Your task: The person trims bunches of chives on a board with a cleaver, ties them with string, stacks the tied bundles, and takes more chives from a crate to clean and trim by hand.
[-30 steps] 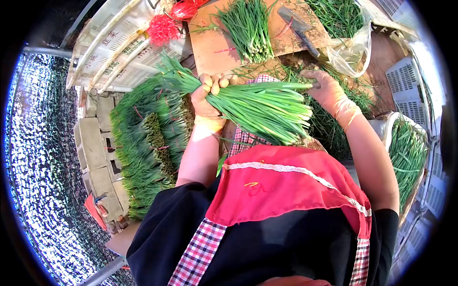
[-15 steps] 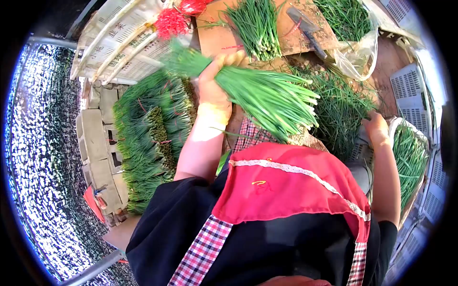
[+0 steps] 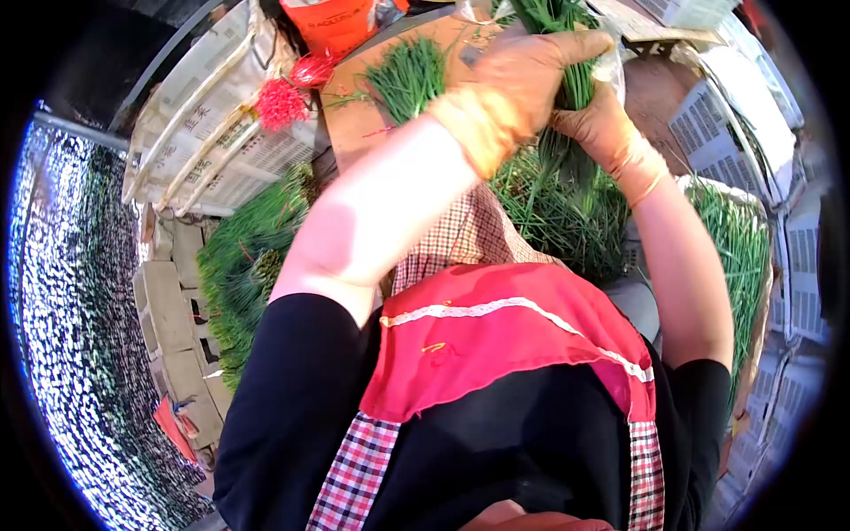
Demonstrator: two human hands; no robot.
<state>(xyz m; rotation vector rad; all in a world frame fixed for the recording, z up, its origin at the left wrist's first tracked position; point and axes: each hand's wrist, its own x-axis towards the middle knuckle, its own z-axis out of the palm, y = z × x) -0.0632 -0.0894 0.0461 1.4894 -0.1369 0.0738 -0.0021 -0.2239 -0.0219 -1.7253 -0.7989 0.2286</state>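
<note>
At the upper right of centre, both gloved hands are on a bunch of long green leafy stalks (image 3: 577,84). My left hand (image 3: 518,80) reaches across from the left, its fingers round the bunch's upper part. Just below and to the right, my right hand (image 3: 602,128) grips the same bunch from the other side. Part of the bunch hangs below the hands over a loose green heap (image 3: 567,221). Another green bunch (image 3: 407,80) lies on the orange-brown board (image 3: 350,119), its right end hidden behind my left forearm.
Tied green bunches (image 3: 243,257) are stacked at the left beside grey blocks (image 3: 181,327). Pink-red ties (image 3: 282,103) hang by a white crate (image 3: 199,124). An orange-red bag (image 3: 332,22) stands at the top. At the right are a container of greens (image 3: 730,248) and white crates (image 3: 708,124).
Both hands have moved to the upper right and are together on a green bunch. The right hand has closed on it. The view has shifted, and the knife is no longer plainly visible.
</note>
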